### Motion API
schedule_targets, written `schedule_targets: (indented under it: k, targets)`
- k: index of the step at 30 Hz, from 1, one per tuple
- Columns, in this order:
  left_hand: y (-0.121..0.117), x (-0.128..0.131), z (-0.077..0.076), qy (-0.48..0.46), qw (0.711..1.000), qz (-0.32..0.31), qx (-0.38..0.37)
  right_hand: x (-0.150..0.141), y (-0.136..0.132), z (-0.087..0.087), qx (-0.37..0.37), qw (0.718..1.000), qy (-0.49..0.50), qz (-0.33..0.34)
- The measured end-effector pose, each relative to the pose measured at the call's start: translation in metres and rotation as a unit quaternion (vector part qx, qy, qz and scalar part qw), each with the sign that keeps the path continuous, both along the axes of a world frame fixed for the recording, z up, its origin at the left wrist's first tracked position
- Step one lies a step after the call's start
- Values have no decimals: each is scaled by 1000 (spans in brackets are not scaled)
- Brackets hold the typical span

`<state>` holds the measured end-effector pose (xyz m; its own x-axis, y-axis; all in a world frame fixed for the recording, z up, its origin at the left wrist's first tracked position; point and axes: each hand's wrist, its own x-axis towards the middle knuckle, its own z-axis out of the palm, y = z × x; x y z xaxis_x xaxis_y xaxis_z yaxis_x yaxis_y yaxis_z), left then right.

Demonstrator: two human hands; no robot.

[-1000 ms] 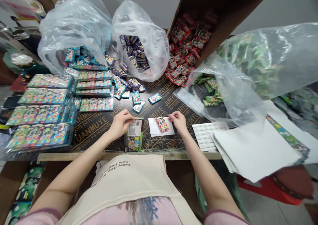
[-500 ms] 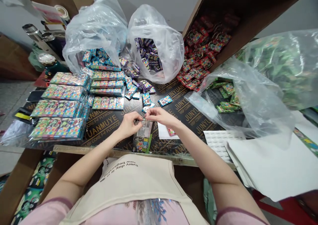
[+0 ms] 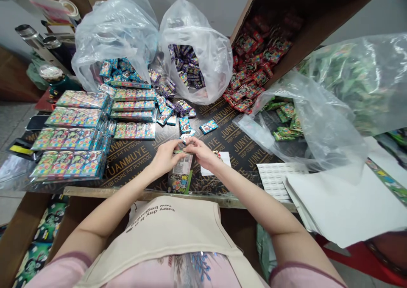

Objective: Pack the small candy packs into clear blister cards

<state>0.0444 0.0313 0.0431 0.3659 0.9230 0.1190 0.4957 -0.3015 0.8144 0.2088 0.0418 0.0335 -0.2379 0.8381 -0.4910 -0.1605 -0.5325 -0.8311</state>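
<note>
A printed black-and-green carton [image 3: 179, 180] with a pale label panel lies near the table's front edge. At its far end, my left hand [image 3: 167, 156] grips the edge between thumb and fingers. My right hand [image 3: 201, 153] pinches the same end from the other side, with its fingertips close to the left ones. Exactly what the fingertips press on is partly hidden. Just beyond them lie small blue packets [image 3: 185, 125], one partly behind the fingers. White paper [image 3: 225, 159] lies beside my right wrist, a small red packet on it.
Wrapped rows of packets [image 3: 66, 139] are stacked at left. Clear bags hold blue packets [image 3: 122, 70] and purple packets [image 3: 190, 70]. Red packets [image 3: 246, 87] spill from a cardboard box [image 3: 305, 21]. A bag of green packets [image 3: 288, 114], a label sheet [image 3: 273, 180] and white sheets [image 3: 346, 203] are at right.
My hands have closed in on the carton's far end, the right hand's fingers now lower and more curled. The whole view has shifted slightly.
</note>
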Motion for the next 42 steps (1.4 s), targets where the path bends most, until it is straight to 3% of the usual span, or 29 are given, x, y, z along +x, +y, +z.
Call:
schedule_targets:
  k: [2, 4, 7, 10, 12, 14, 17, 19, 21, 23, 25, 28, 30, 33, 42]
  targets:
    - [6, -7, 0, -18, 998, -8, -54, 3, -5, -4, -16, 999, 18, -23]
    - [12, -18, -3, -80, 992, 59, -82, 9, -12, -10, 15, 998, -5, -62]
    - [15, -36, -15, -237, 944, 202, -108, 19, -23, -23, 83, 994, -57, -49]
    - [9, -49, -27, -310, 907, 239, -156, 26, -30, -36, 79, 996, -41, -29]
    - [0, -53, -31, -267, 924, 226, -154, 30, -30, -35, 95, 990, -56, -91]
    - [-10, -52, -26, -166, 959, 215, -86, 30, -30, -25, 141, 978, -105, -113]
    - [-21, -40, -8, -33, 990, 136, 22, 24, -33, 2, 227, 957, -181, 9]
    - [-25, -30, 5, -8, 1000, 17, 3, 20, -33, 16, 275, 938, -184, 103]
    - [-26, -24, 14, -13, 998, -56, -33, 25, -28, 20, 312, 925, -186, 116]
    - [-24, -23, 15, -30, 998, -40, -33, 42, -17, 10, 344, 898, -267, 60]
    - [-21, -27, 11, -53, 998, -1, -16, 66, -6, -10, 348, 839, -417, 26]
    - [-16, -34, -1, -73, 997, 7, -21, 94, 2, -45, 302, 757, -570, 106]
    - [-15, -35, -8, -78, 997, 4, -28, 100, 0, -62, 287, 727, -606, 147]
    - [-15, -33, -11, -78, 997, 4, -20, 96, -7, -73, 285, 714, -622, 150]
    - [-12, -21, -6, -61, 998, -14, 18, 92, -15, -84, 306, 726, -601, 135]
